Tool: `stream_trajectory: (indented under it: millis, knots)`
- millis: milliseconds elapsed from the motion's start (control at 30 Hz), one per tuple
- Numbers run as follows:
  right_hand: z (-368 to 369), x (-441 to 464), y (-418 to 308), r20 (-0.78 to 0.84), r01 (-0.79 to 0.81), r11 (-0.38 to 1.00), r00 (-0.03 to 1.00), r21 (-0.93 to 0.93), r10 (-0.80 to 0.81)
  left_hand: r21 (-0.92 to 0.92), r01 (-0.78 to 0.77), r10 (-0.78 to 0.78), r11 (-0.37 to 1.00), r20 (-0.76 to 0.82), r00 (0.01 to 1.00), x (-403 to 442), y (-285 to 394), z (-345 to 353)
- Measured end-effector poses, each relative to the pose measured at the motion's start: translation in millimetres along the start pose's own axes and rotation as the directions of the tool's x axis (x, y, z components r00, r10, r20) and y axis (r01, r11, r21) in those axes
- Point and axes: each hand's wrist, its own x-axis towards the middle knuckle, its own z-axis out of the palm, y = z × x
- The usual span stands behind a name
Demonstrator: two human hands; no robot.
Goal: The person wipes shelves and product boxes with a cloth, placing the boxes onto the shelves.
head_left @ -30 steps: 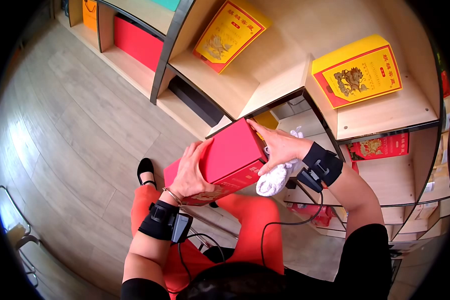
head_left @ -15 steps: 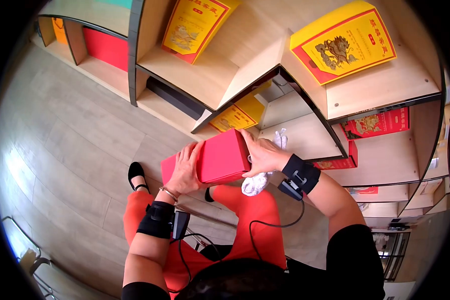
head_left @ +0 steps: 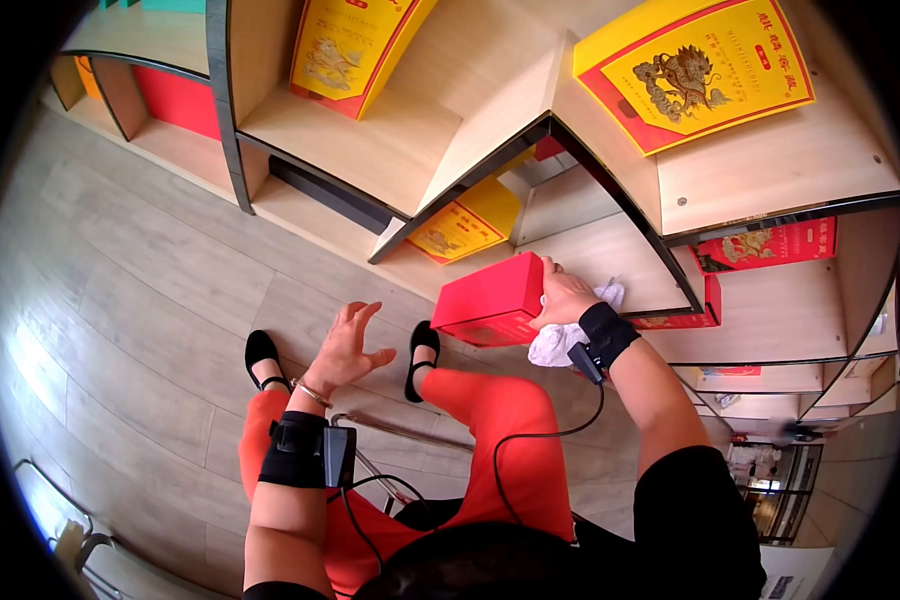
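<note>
A red box is held up by its right end in my right hand, in front of the wooden shelf. A crumpled white cloth hangs from that same hand, under the palm. My left hand is off the box, in the air to its left, with thumb and fingers spread and nothing in them. Each forearm wears a black strap with a small device and cable.
Wooden shelves curve across the top and right. Yellow boxes with a dragon-like figure stand on them, with red boxes lower right. Below are my red-trousered legs and a metal-framed chair at lower left.
My left hand has let go of the red box and opened, moving slightly left. My right hand has carried the box right, toward the shelf. The view has shifted a little.
</note>
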Motion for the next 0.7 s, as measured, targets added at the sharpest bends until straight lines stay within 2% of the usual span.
stream_trajectory:
  millis: [133,267,367,467,567,700]
  knots:
    - [19.5,28.4,33.5,-0.054,-0.105,0.994,0.993,0.034,0.106,-0.067,0.027,-0.028,0.997,-0.005,1.000,3.5,-4.6,2.4]
    - [15.4,50.4,48.6,0.014,-0.213,0.969,0.977,0.124,0.213,-0.059,0.091,-0.091,0.994,-0.009,0.996,4.2,-5.3,1.4]
    - [31.3,83.6,68.9,-0.100,-0.226,0.967,0.966,0.118,0.238,-0.068,0.135,-0.135,0.989,0.002,0.991,5.9,-3.3,0.3]
    - [29.2,106.6,74.2,-0.049,-0.303,0.939,0.948,0.163,0.315,-0.097,0.161,-0.161,0.982,0.007,0.987,8.7,-1.9,0.2]
    - [28.2,115.6,69.3,-0.048,-0.372,0.919,0.924,0.131,0.380,-0.104,0.170,-0.170,0.980,0.005,0.985,13.0,-1.5,1.3]
    - [33.0,133.3,71.3,-0.060,-0.375,0.925,0.924,0.071,0.379,-0.066,0.142,-0.142,0.988,0.008,0.990,16.6,-3.7,3.9]
